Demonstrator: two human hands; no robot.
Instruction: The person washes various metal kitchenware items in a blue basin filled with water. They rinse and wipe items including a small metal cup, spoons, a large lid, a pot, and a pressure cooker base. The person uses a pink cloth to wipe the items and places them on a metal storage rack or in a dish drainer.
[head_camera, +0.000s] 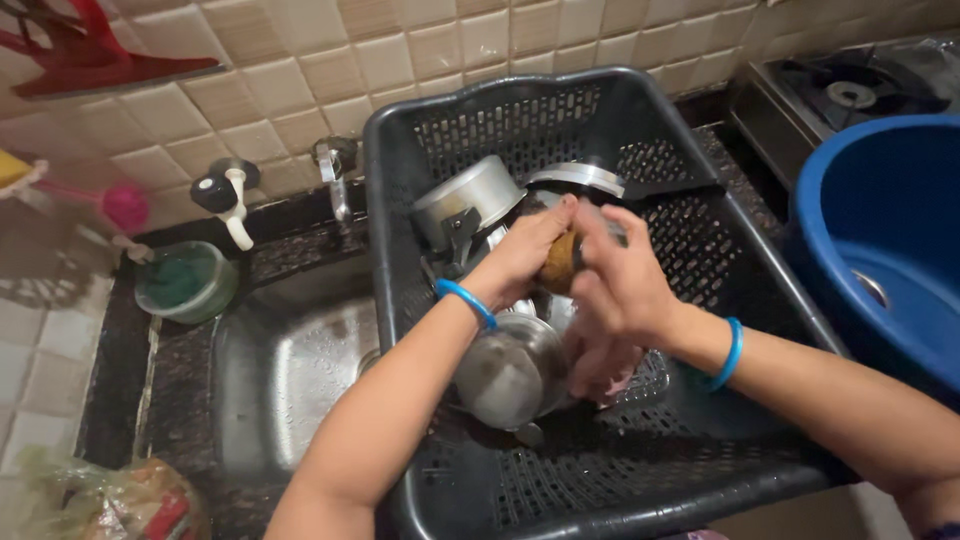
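Note:
Both hands meet over a black plastic crate (640, 110) that stands across the steel sink. My left hand (522, 252) grips a brown scrub pad (560, 262) and presses it against something that my right hand (622, 275) holds; that thing is blurred and mostly hidden by the fingers. Each wrist carries a blue bangle. Below the hands, inside the crate, lies a steel pot (510, 375), with a pink item next to it. Further back in the crate a steel pan (470, 198) and a steel lid (578, 177) lean against each other.
The wet steel sink (285, 360) lies left of the crate, with a tap (335, 170) at the tiled wall. A green bowl (185, 280) stands on the dark counter. A large blue tub (880, 230) is at right, a gas stove (850, 95) behind it.

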